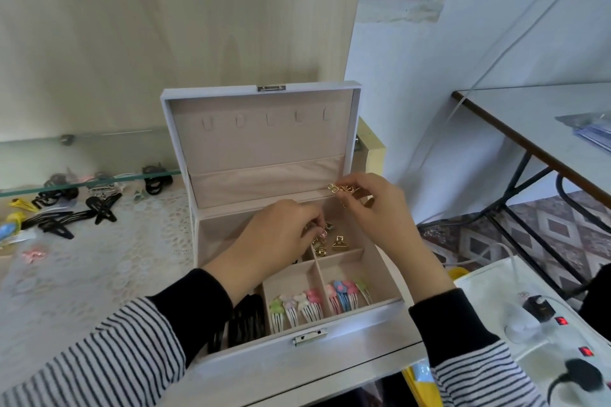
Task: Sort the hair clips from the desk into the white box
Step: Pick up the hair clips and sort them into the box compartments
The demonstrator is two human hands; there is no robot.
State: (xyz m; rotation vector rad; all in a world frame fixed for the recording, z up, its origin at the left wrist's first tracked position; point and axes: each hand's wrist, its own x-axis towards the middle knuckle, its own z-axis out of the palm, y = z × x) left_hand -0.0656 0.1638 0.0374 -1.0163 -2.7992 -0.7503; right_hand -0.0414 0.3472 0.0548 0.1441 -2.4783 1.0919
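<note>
A lace-covered desk (pixel 99 274) stands against a pale wood-grain wall. Right of the white box (pixel 330 353) are a glass table (pixel 529 116), patterned floor and a power strip (pixel 542 337) showing two red switches. The box is open, its lid upright with five tabs. Its near compartments hold eight flower clips (pixel 297 307), four in each of two, beside black clips (pixel 246 317) in the left one. Over the far right compartment the right hand (pixel 373 205) pinches a gold cluster (pixel 340 190). The left hand (pixel 281 235) reaches among gold clips (pixel 339 243) there, and its grip is unclear. Loose clips (pixel 66 218) lie left of the box.
</note>
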